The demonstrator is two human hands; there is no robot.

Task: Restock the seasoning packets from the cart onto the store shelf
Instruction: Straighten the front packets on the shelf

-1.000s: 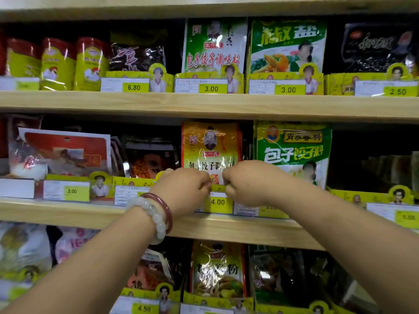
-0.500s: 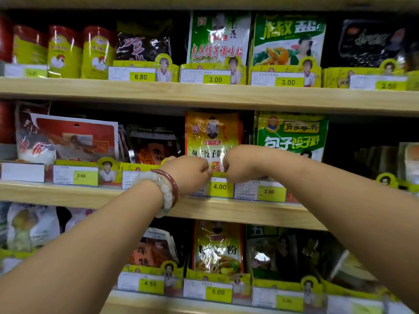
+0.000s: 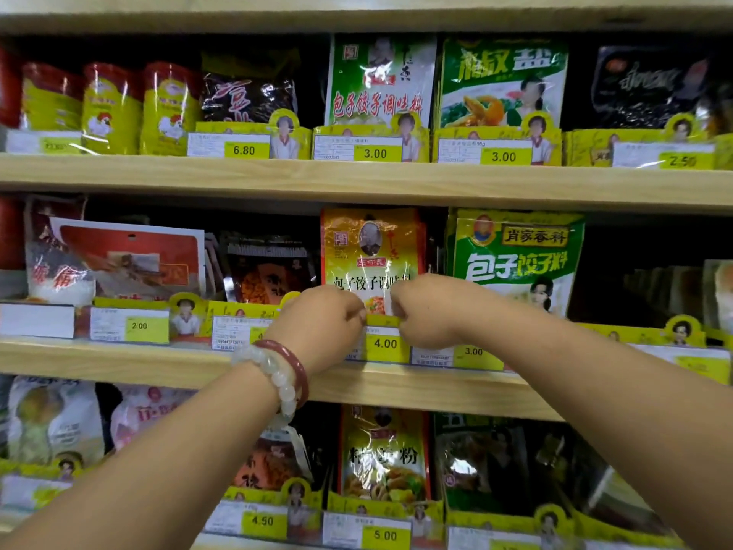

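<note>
A stack of orange-yellow seasoning packets stands upright in its yellow cardboard tray on the middle wooden shelf, above the 4.00 price tag. My left hand, with two bead bracelets on the wrist, grips the packets' lower left part with curled fingers. My right hand grips their lower right part the same way. The packets' bottom edge is hidden behind both hands and the tray front.
A green packet stands right of the orange ones, dark and red packets to the left. The upper shelf holds green packets and yellow pouches; the lower shelf holds more bags. No cart is in view.
Both hands stay on the lower part of the orange packets. The view has shifted slightly, so the shelves sit a little differently in frame.
</note>
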